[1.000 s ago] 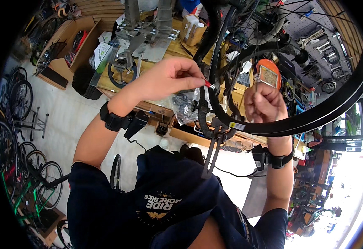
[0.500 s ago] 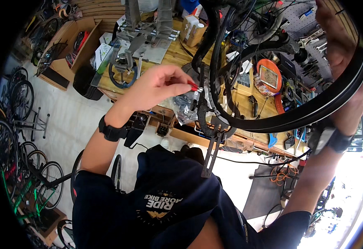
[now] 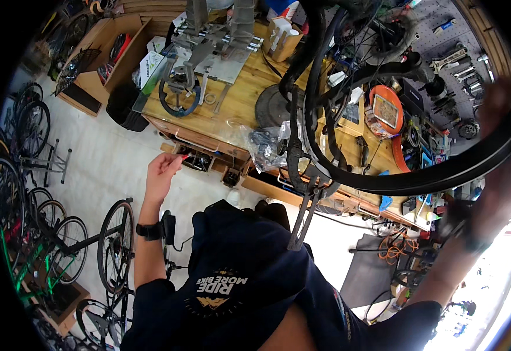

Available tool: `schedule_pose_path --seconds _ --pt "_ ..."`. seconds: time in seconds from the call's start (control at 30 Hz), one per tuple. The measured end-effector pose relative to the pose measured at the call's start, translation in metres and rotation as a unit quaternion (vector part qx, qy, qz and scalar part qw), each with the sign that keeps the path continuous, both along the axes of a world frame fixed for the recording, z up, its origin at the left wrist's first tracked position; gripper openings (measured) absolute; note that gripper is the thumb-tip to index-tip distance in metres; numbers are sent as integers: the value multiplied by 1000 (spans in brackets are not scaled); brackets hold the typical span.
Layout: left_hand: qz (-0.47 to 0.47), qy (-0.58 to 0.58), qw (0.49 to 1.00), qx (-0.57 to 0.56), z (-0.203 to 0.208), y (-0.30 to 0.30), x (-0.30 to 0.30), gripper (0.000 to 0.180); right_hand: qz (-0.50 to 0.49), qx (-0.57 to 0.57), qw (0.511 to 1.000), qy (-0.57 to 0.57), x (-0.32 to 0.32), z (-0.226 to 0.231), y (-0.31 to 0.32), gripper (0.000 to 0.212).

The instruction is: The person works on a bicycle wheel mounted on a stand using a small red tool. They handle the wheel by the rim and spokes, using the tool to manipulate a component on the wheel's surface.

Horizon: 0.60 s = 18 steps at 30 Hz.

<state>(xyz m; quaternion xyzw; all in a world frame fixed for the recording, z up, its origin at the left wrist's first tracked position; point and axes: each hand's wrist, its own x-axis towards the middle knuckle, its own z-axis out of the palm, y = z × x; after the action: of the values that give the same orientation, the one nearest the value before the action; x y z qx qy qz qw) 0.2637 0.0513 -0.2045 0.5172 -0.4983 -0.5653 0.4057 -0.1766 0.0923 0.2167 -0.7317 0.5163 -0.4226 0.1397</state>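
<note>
A black bicycle wheel (image 3: pixel 384 182) sits upright in a dark wheel truing stand (image 3: pixel 294 153), whose slotted metal arm points down toward me. My left hand (image 3: pixel 163 173) is pinched on a small red tool (image 3: pixel 185 157); only its tip shows, and its kind is unclear. That hand is well left of the wheel, over the floor near the bench edge. My right hand (image 3: pixel 501 108) is at the wheel's right rim, smeared by motion with its fingers unclear.
A wooden workbench (image 3: pixel 220 126) carries a clear bag of small parts (image 3: pixel 265 146), an orange round tub (image 3: pixel 386 111) and a metal fixture (image 3: pixel 192 70). Wrenches (image 3: pixel 451 58) hang on the pegboard. Parked bicycles (image 3: pixel 68 245) stand at left.
My left hand has drawn back from the truing stand, down and to the left, with the small red tool. My right hand has moved down and right along the rim.
</note>
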Motion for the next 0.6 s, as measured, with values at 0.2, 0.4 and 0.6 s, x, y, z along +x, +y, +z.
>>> schedule_pose_path --seconds 0.2,0.4,0.6 --pt "25 39 999 -13 -1 -6 6 19 58 141 985 -81 39 -158 70 49" --pt "8 44 997 -69 51 -22 -9 20 27 237 945 -221 38 -189 67 47" --pt "-62 98 986 -124 92 -32 -40 14 34 146 983 -110 54 -188 58 32"
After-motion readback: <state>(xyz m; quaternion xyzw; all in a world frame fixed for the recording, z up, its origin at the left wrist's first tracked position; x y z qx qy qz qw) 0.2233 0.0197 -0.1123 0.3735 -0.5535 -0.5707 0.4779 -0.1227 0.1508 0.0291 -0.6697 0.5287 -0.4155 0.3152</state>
